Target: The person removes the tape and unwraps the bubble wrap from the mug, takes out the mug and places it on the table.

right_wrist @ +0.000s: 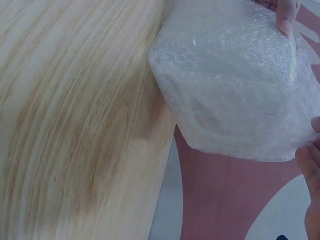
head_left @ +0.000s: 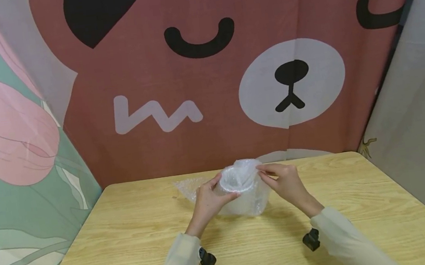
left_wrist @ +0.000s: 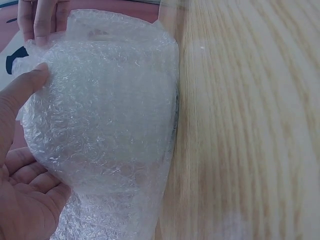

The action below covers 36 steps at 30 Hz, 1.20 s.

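A round, cup-like thing stands on the table, wrapped in clear bubble wrap (head_left: 251, 205); its kind is hidden by the wrap, though a circular rim shows on top. My left hand (head_left: 207, 201) grips it from the left, with the thumb on the near side of the rim and the fingers around the far side. At the upper right, my right hand (head_left: 288, 180) pinches a loose edge of the wrap between thumb and fingers. The left wrist view shows crinkled bubble wrap (left_wrist: 105, 105) beside the left palm. In the right wrist view, a flap of bubble wrap (right_wrist: 235, 110) stretches towards the right fingertips.
A loose tail of bubble wrap (head_left: 188, 187) spreads on the wooden table (head_left: 138, 239) left of the bundle. Behind the table's back edge hangs a curtain (head_left: 205, 76) with a bear print. Patterned fabric (head_left: 418, 125) flanks the right side.
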Available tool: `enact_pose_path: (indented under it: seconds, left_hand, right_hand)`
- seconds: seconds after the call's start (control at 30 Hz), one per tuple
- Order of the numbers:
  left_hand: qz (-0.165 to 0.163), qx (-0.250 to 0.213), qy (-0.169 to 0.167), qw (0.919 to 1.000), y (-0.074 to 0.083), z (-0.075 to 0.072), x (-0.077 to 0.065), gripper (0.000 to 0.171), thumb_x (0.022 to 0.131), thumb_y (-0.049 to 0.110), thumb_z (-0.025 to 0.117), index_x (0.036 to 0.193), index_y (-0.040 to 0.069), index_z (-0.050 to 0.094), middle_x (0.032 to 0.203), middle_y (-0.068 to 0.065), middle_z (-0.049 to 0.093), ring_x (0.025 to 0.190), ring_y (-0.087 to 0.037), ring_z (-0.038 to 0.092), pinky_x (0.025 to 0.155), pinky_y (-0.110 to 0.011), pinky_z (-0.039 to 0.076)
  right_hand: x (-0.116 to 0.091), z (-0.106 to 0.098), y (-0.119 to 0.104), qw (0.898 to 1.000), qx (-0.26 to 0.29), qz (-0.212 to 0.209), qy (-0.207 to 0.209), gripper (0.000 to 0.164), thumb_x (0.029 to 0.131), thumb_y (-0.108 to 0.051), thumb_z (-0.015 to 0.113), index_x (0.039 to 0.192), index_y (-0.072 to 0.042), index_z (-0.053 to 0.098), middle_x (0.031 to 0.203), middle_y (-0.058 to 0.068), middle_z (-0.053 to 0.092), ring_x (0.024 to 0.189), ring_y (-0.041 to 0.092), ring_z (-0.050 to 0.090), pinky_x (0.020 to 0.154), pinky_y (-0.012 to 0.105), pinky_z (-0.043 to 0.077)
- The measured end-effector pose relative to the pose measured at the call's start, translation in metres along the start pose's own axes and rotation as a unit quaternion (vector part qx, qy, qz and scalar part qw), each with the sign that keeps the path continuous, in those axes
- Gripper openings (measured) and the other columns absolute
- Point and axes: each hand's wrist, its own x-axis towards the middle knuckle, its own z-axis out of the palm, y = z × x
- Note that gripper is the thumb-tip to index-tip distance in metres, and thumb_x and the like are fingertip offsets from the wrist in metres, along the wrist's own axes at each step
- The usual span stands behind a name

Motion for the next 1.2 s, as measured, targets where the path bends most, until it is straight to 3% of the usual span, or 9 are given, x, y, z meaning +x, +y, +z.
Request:
enact_pose_path:
  seconds: [0.27, 0.5, 0.7, 0.8, 0.93, 1.2]
  left_hand:
    - [0.008, -0.010, -0.004, 0.9999, -0.001, -0.001, 0.000, 0.088, 0.067, 0.044, 0.088, 0.138, 0.005, 0.053, 0.137, -0.014, 0.053, 0.127, -0.030, 0.047, 0.099, -0.048, 0.043]
    - [0.007, -0.016, -0.005, 0.9998, -0.002, -0.001, 0.000, 0.089, 0.066, 0.045, 0.088, 0.139, 0.006, 0.053, 0.138, -0.012, 0.052, 0.128, -0.028, 0.046, 0.099, -0.048, 0.043]
    - [0.004, -0.017, -0.005, 0.9998, -0.002, -0.001, 0.001, 0.090, 0.066, 0.045, 0.088, 0.139, 0.007, 0.053, 0.138, -0.012, 0.052, 0.129, -0.028, 0.046, 0.099, -0.046, 0.043]
    - [0.004, -0.017, -0.004, 0.9998, -0.002, -0.001, 0.000, 0.090, 0.066, 0.045, 0.088, 0.139, 0.007, 0.053, 0.138, -0.012, 0.052, 0.129, -0.029, 0.045, 0.099, -0.047, 0.043]
    - [0.007, -0.016, -0.003, 0.9998, -0.002, -0.001, 0.000, 0.089, 0.066, 0.045, 0.088, 0.138, 0.006, 0.053, 0.138, -0.012, 0.052, 0.128, -0.029, 0.046, 0.099, -0.047, 0.043]
    - [0.012, -0.017, 0.000, 0.9998, -0.003, -0.001, 0.000, 0.089, 0.066, 0.045, 0.088, 0.138, 0.005, 0.054, 0.137, -0.012, 0.053, 0.128, -0.028, 0.046, 0.099, -0.047, 0.043]
  right_hand:
    - [-0.001, 0.000, 0.000, 0.996, 0.039, 0.058, 0.049, 0.019, 0.075, 0.010, 0.078, 0.092, 0.003, 0.075, 0.084, 0.012, 0.073, 0.069, 0.021, 0.071, 0.062, 0.019, 0.054]
    - [-0.003, 0.001, -0.001, 0.990, 0.063, 0.102, 0.075, 0.017, 0.075, 0.014, 0.076, 0.090, 0.008, 0.073, 0.082, 0.018, 0.071, 0.067, 0.031, 0.070, 0.063, 0.012, 0.051]
    - [-0.004, -0.002, 0.000, 0.988, 0.060, 0.125, 0.066, 0.017, 0.076, 0.012, 0.076, 0.092, 0.007, 0.073, 0.083, 0.018, 0.072, 0.070, 0.031, 0.070, 0.063, 0.015, 0.052]
    - [-0.005, -0.006, 0.001, 0.991, 0.058, 0.117, 0.038, 0.020, 0.077, 0.009, 0.076, 0.096, 0.004, 0.074, 0.088, 0.014, 0.072, 0.075, 0.027, 0.071, 0.066, 0.025, 0.056]
    - [-0.007, -0.011, 0.004, 0.996, 0.044, 0.072, 0.003, 0.027, 0.075, 0.007, 0.078, 0.101, 0.000, 0.073, 0.094, 0.010, 0.072, 0.082, 0.026, 0.070, 0.071, 0.035, 0.057]
    - [-0.008, -0.018, 0.005, 0.998, 0.037, 0.008, -0.053, 0.029, 0.074, 0.001, 0.079, 0.101, -0.004, 0.070, 0.101, 0.007, 0.071, 0.093, 0.024, 0.067, 0.087, 0.016, 0.046]
